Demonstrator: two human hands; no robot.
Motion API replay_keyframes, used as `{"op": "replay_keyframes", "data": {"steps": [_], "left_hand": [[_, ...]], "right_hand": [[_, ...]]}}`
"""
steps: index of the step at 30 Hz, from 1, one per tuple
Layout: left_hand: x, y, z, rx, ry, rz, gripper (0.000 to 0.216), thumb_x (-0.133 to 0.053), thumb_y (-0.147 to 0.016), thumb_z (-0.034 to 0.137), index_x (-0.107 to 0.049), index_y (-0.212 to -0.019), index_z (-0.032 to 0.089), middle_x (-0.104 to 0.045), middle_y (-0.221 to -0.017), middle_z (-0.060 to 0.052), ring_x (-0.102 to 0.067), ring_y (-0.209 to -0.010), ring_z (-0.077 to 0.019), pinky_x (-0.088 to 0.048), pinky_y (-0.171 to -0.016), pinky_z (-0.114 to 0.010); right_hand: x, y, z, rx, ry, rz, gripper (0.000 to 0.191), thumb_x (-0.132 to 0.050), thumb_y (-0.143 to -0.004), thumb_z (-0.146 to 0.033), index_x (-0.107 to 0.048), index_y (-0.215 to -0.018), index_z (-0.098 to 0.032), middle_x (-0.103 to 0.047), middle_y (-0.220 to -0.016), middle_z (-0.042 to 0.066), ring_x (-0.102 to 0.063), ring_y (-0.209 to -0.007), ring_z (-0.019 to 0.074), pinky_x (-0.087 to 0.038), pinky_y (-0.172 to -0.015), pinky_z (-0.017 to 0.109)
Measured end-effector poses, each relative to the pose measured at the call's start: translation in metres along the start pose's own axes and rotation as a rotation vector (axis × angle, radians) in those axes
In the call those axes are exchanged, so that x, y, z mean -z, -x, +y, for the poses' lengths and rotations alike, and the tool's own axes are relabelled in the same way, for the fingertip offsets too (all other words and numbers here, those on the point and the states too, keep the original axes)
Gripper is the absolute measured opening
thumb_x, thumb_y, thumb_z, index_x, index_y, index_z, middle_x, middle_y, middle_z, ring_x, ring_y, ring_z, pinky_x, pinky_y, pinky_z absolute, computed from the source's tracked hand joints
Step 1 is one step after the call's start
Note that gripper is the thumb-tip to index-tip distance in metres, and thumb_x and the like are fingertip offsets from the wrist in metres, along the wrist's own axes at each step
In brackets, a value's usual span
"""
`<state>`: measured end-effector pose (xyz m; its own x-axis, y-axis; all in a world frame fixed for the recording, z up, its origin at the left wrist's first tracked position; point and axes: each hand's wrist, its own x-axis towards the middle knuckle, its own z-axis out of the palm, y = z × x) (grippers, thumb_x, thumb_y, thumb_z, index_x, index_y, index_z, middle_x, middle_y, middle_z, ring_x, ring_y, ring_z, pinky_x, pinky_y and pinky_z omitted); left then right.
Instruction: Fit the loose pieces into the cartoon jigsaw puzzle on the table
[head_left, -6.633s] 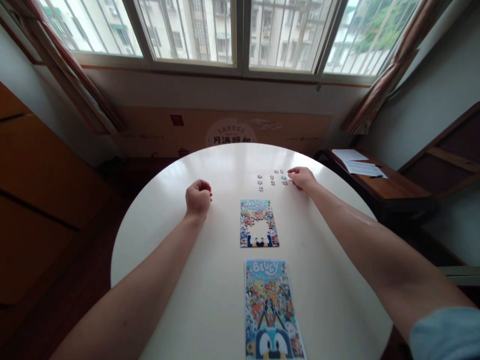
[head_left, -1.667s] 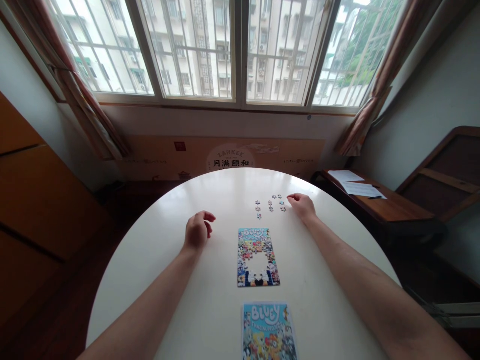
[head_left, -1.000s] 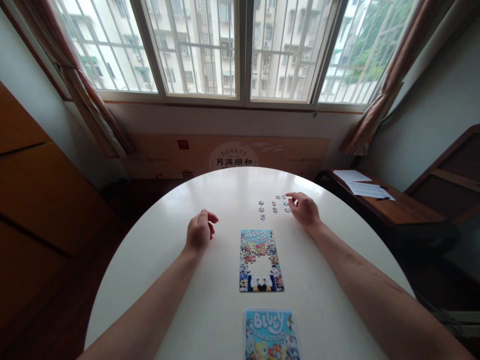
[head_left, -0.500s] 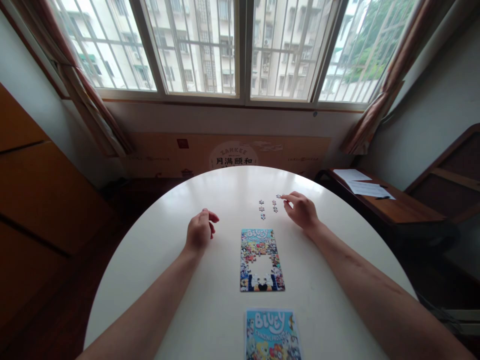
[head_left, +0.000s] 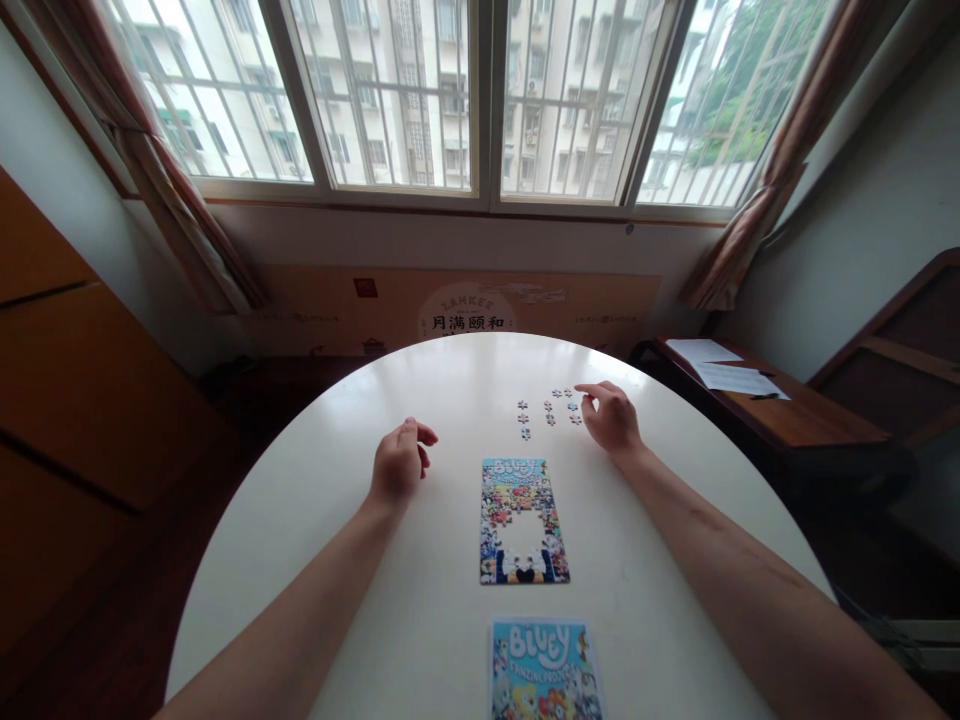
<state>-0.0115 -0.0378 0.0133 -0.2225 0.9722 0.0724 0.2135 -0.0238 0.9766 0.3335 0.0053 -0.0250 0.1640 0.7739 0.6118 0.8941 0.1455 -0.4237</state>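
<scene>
Around: a puzzle board [head_left: 523,520] with a gap lies mid-desk [head_left: 337,560]; a printed picture [head_left: 544,668] sits at the near edge.
Count: roughly nine loose pieces [head_left: 548,412], just beyond the board; two hands.
Right hand [head_left: 611,418]: at the pieces' right edge, forefinger out, grip half-curled; cannot tell whether it holds a piece.
Left hand [head_left: 400,465]: resting on the desk, grip loose, empty.

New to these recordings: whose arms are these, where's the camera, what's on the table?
No machine here: a person's two bare arms, seen from a camera worn on the head, looking down. The left hand rests loosely curled on the round white table, holding nothing. The right hand has its fingers at a cluster of loose puzzle pieces; whether one is pinched is too small to tell. Between the arms lies a partly filled puzzle, and nearer, a matching printed picture.
</scene>
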Motion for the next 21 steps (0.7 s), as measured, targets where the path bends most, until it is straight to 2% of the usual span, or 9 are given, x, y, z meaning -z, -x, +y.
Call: {"op": "replay_keyframes", "data": {"steps": [4,8,10,13,16,21], "left_hand": [[-0.001,0.0,0.0,0.015,0.017,-0.002,0.043,-0.037,-0.093,0.045,-0.061,-0.071,0.018,-0.05,-0.047,0.0,-0.039,-0.036,-0.0126,-0.028,-0.035,-0.023],[0.0,0.0,0.0,0.018,0.02,0.001,0.042,-0.037,-0.093,0.045,-0.061,-0.071,0.017,-0.05,-0.048,0.0,-0.04,-0.037,-0.0125,-0.029,-0.035,-0.022],[0.0,0.0,-0.001,0.017,0.021,0.002,0.042,-0.038,-0.092,0.044,-0.061,-0.071,0.017,-0.05,-0.048,0.0,-0.04,-0.037,-0.0125,-0.029,-0.035,-0.023],[0.0,0.0,-0.001,0.016,0.019,0.0,0.042,-0.037,-0.093,0.044,-0.061,-0.071,0.017,-0.051,-0.049,0.0,-0.041,-0.037,-0.0123,-0.03,-0.035,-0.022],[0.0,-0.001,-0.001,0.013,0.012,-0.003,0.043,-0.037,-0.094,0.044,-0.061,-0.071,0.017,-0.051,-0.05,0.0,-0.041,-0.038,-0.0117,-0.03,-0.036,-0.022],[0.0,-0.004,-0.004,0.011,0.012,-0.01,0.043,-0.037,-0.094,0.044,-0.06,-0.071,0.018,-0.051,-0.051,0.0,-0.041,-0.038,-0.0116,-0.03,-0.036,-0.022]], "right_hand": [[-0.002,-0.005,0.016,-0.152,-0.004,0.018,0.043,-0.043,-0.087,-0.017,-0.077,-0.113,-0.015,-0.071,-0.102,0.011,-0.064,-0.089,0.0223,-0.05,-0.091,0.035],[-0.005,-0.007,0.024,-0.228,0.005,-0.033,0.042,-0.045,-0.086,-0.019,-0.078,-0.113,-0.016,-0.072,-0.106,0.01,-0.063,-0.079,0.0189,-0.051,-0.089,0.033],[-0.006,-0.007,0.023,-0.225,0.016,-0.075,0.037,-0.049,-0.087,-0.02,-0.079,-0.11,-0.018,-0.072,-0.106,0.009,-0.063,-0.079,0.0183,-0.05,-0.089,0.032],[-0.005,-0.006,0.017,-0.187,0.054,-0.132,0.033,-0.053,-0.086,-0.017,-0.081,-0.103,-0.021,-0.073,-0.105,0.007,-0.063,-0.09,0.0208,-0.048,-0.093,0.032],[-0.002,-0.005,0.009,-0.133,0.103,-0.186,0.038,-0.052,-0.084,-0.009,-0.082,-0.1,-0.026,-0.072,-0.108,0.005,-0.061,-0.102,0.0235,-0.044,-0.098,0.033],[0.001,-0.003,0.004,-0.119,0.174,-0.243,0.038,-0.052,-0.086,-0.01,-0.083,-0.1,-0.027,-0.072,-0.11,0.005,-0.06,-0.104,0.0253,-0.043,-0.097,0.035]]}}
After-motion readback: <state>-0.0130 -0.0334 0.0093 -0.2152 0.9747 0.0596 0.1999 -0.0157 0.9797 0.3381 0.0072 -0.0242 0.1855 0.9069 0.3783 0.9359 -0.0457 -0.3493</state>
